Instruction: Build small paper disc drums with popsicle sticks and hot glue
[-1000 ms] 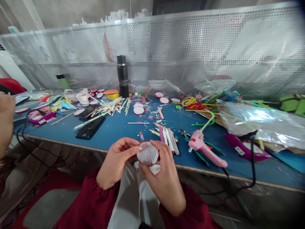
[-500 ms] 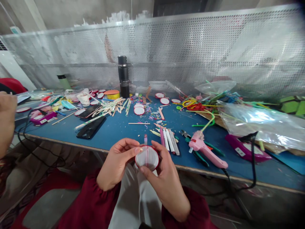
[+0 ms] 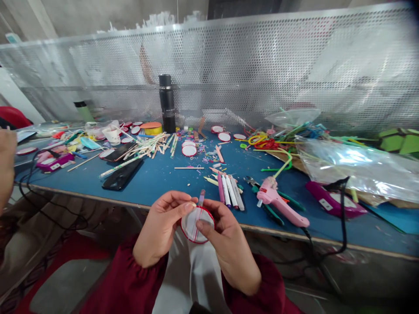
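Over my lap, at the table's front edge, I hold a small white disc with a red rim (image 3: 190, 227). A thin reddish line crosses its face, and a short translucent pinkish stick (image 3: 202, 197) juts out beyond the top of the rim. My left hand (image 3: 163, 224) is closed on the upper left rim, thumb and fingertips pinched together. My right hand (image 3: 229, 244) grips the right side, its thumb lying on the disc's face and its fingers behind. What the fingers do at the back is hidden.
Markers (image 3: 231, 192), pliers (image 3: 278, 216) and a pink glue gun (image 3: 281, 203) lie to the right on the blue table. Further back are more red-rimmed discs (image 3: 189, 149), wooden sticks (image 3: 157, 146), a phone (image 3: 122, 173) and a black bottle (image 3: 167, 104). Another person's hand (image 3: 7, 165) shows at far left.
The disc has tilted, so its line and the stick now slant to the right. My right thumb has moved from the lower rim up onto the disc's face. The view has shifted slightly.
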The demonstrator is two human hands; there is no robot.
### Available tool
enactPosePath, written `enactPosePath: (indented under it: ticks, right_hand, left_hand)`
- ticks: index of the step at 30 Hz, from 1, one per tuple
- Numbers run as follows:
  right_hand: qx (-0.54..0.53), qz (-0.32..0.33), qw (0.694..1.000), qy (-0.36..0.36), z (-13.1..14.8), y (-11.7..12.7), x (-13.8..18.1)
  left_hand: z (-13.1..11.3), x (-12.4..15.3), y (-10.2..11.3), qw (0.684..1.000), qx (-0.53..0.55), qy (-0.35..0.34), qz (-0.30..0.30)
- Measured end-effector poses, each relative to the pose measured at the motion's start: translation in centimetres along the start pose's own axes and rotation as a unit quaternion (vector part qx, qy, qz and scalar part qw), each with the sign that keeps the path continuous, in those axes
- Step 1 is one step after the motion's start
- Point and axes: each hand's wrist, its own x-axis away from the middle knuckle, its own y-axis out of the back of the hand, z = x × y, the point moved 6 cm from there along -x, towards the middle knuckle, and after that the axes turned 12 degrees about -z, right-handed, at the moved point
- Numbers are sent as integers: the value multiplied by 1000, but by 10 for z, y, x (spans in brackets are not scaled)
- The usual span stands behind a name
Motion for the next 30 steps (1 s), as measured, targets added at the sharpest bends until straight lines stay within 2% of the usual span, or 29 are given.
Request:
enactPosePath:
  ticks: [3, 5, 10, 13, 30]
  right_hand:
    - [-31, -20, 998, -50, -5, 2, 2]
    - [-49, -35, 995, -76, -7, 4, 4]
    - [-50, -46, 993, -92, -8, 7, 8]
    - [-36, -31, 995, -91, -11, 7, 11]
    - [-35, -4, 996, -81, -11, 2, 9]
  left_hand:
    - [-2, 0, 1, 1000, -2, 0, -21]
    - [-6, 0, 3, 999, -11, -26, -38]
    - [-20, 0, 7, 976, -119, -166, -71]
    - [-25, 2, 6, 955, -183, -218, -79]
    - [-33, 1, 4, 932, -245, -255, -76]
